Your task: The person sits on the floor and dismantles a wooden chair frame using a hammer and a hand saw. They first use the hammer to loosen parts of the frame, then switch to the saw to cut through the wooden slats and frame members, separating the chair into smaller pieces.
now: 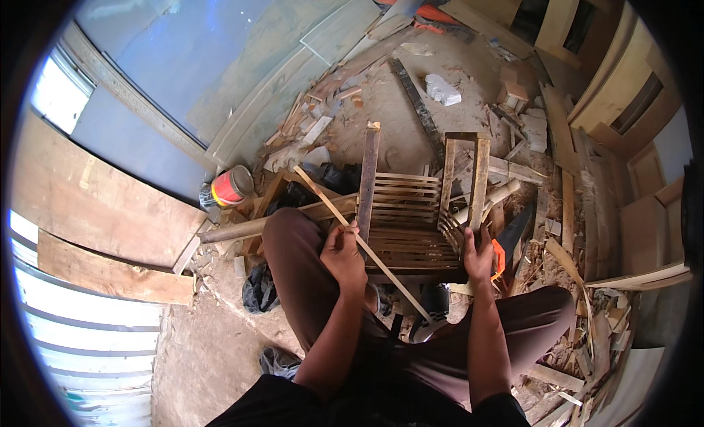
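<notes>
A small wooden chair with slats (414,264) stands between my knees, its posts pointing away from me. My left hand (342,254) is closed on a thin pale wooden strip (397,282), which slants from upper left down toward my foot. That hand is beside the chair's left post (368,163); whether it touches the post is hidden. With its fingers around the lower end of the right post (479,177), my right hand (478,257) grips the chair. Just right of this hand lies a handsaw with an orange handle (499,258) and a dark blade.
A red and yellow bucket (232,185) stands at the left by leaning boards (110,192). Black plastic bags (260,289) lie near my left knee. Wood scraps and shavings cover the ground at right, beside wooden frames (645,119). A white block (443,89) lies further off.
</notes>
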A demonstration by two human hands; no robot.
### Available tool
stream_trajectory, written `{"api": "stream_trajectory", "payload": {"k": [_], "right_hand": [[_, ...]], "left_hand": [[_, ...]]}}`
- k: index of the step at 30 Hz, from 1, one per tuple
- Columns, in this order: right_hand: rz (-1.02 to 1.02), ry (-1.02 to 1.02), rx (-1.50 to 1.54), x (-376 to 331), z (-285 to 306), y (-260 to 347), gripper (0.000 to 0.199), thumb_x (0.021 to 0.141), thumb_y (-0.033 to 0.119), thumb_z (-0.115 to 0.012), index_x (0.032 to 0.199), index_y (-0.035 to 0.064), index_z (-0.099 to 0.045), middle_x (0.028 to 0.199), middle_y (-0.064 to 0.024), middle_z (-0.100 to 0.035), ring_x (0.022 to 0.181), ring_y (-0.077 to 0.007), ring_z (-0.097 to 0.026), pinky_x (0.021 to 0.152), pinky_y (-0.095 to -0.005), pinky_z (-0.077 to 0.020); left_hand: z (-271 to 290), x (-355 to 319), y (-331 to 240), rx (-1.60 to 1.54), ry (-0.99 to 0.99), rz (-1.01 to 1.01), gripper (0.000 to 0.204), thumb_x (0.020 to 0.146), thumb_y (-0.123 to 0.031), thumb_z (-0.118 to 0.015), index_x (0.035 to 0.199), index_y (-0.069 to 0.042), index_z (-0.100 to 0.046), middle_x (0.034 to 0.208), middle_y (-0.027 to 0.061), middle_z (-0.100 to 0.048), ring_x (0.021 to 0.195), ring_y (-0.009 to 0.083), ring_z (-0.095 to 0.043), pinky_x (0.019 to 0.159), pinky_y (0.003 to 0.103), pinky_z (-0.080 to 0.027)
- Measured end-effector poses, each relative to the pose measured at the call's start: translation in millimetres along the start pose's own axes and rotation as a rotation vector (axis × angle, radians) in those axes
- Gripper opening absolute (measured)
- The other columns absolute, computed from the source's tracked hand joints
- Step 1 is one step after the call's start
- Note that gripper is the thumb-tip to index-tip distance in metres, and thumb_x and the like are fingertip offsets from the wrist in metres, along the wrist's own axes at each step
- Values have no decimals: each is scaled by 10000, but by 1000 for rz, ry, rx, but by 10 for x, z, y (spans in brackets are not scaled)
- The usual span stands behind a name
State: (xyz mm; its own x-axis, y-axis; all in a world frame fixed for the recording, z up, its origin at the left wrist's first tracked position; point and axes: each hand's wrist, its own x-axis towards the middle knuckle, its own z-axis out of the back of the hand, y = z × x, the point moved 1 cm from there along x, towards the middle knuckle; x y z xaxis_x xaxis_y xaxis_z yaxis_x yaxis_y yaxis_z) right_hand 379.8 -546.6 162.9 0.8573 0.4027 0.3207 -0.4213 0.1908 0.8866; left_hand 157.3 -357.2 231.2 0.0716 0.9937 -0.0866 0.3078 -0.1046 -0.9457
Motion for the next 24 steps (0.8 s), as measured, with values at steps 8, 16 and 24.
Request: {"api": "stream_trajectory", "payload": {"k": [8, 16, 24], "right_hand": [[-198, 61, 120, 93, -78, 71, 206, 1002, 156, -715, 943, -23, -632, 738, -1, -629, 623, -88, -532, 556, -296, -428], [-351, -220, 435, -39, -42, 719, 74, 1007, 45, -643, 1051, -14, -637, 717, 31, -584, 591, -46, -505, 501, -246, -374], [-585, -511, 609, -45, -202, 487, 101, 962, 41, -681, 1049, 11, -639, 767, 18, -607, 616, -74, -520, 552, -265, -410]], "left_hand": [[-32, 300, -138, 18, 90, -35, 162, 983, -14, -712, 1087, 109, -731, 928, 68, -753, 873, 90, -686, 790, 232, -521], [-677, 761, -900, 160, 448, 87, 207, 969, -29, -752, 1123, 108, -732, 956, 99, -770, 856, 127, -721, 790, 239, -552], [-1586, 898, -1647, 789, 1244, 10, 241, 914, -33, -769, 1127, 79, -763, 944, 101, -781, 791, 150, -743, 718, 274, -571]]}}
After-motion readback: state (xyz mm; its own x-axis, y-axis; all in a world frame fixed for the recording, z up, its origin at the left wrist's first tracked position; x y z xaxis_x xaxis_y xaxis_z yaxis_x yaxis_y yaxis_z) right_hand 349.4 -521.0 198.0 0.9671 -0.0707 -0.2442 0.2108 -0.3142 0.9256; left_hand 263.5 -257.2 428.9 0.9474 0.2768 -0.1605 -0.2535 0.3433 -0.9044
